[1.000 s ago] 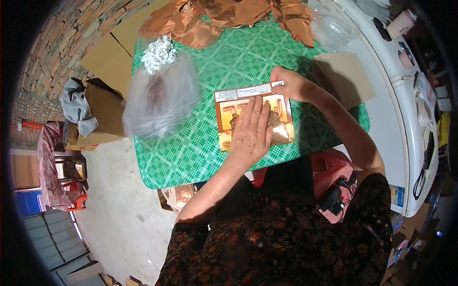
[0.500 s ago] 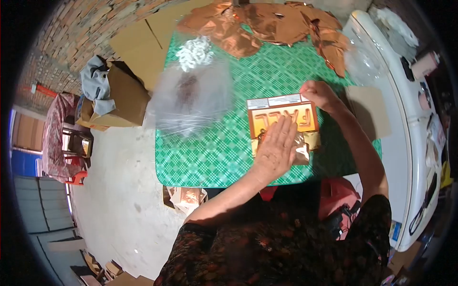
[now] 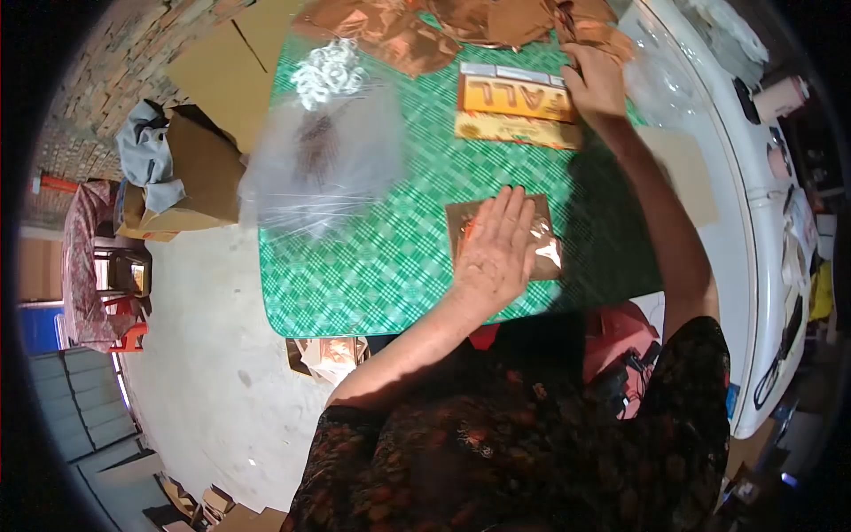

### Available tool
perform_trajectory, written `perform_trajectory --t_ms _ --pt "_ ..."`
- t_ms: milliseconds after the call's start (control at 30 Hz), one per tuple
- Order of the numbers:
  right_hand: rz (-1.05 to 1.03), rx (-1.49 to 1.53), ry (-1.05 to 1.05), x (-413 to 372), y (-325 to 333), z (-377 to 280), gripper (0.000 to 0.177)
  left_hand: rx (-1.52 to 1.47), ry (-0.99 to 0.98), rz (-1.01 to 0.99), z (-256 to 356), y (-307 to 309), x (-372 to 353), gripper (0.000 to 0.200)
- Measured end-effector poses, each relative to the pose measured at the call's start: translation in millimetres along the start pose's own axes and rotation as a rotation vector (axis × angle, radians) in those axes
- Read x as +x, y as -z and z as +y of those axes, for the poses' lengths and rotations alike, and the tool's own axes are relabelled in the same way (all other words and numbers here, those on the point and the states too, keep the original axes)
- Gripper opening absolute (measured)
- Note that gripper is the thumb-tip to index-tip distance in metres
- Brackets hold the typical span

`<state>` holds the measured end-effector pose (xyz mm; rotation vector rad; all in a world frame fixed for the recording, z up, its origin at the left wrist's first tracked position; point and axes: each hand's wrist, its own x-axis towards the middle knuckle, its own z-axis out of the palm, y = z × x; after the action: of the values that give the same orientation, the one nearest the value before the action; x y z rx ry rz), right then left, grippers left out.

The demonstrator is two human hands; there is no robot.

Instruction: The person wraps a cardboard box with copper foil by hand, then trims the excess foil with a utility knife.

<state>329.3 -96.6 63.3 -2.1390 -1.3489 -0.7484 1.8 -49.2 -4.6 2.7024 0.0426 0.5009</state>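
My left hand (image 3: pixel 493 253) lies flat, fingers stretched out, on a square copper-coloured packet (image 3: pixel 548 253) with a shiny surface, near the front of the table. Farther back is a flat orange and yellow package (image 3: pixel 510 111) with the letters FALL on it and a white strip along its far edge. At that package's right end, my right hand (image 3: pixel 596 80) has its thumb and forefinger apart, close to the crumpled copper foil (image 3: pixel 510 22). Whether it touches the package is unclear.
A clear plastic bag (image 3: pixel 328 164) and white curled pieces (image 3: pixel 328 73) lie on the left of the green checked table (image 3: pixel 355 288). Beyond the table's left side stands an open cardboard box (image 3: pixel 204 168). A white appliance (image 3: pixel 740 222) borders the right.
The FALL package has moved away from my body, off the copper packet, which now shows under my left hand. My right hand has reached farther back and its pinch has opened. The view has shifted.
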Motion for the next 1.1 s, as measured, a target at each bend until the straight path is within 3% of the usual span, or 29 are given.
perform_trajectory --t_ms 67,133,200,300,367,400,600,867,1100 --pt "-0.029 -0.042 0.148 -39 18 -31 0.033 0.004 0.003 0.026 -1 1 1 0.062" --pt "-0.035 0.291 0.244 -82 51 -79 0.031 -0.01 0.0 0.025 -2 0 1 0.063" --pt "-0.116 0.225 0.242 -148 59 -107 0.028 -0.031 0.003 0.03 -2 0 1 0.064" --pt "-0.25 0.239 0.155 -190 88 -149 0.037 -0.041 -0.011 0.045 -4 1 1 0.065" --pt "-0.326 0.13 0.134 -200 101 -168 0.046 -0.081 -0.007 0.06 -4 1 1 0.065" --pt "-0.421 0.172 0.085 -199 109 -173 0.06 -0.082 -0.007 0.049 -5 1 1 0.065" --pt "-0.504 0.239 0.033 -197 117 -179 0.077 -0.205 -0.002 0.085 -7 9 2 0.061" --pt "-0.47 0.2 0.095 -196 111 -191 0.085 -0.542 0.113 0.128 -14 18 2 0.058" --pt "-0.536 0.194 0.022 -208 74 -214 0.08 -0.726 0.282 0.057 -16 24 2 0.061"
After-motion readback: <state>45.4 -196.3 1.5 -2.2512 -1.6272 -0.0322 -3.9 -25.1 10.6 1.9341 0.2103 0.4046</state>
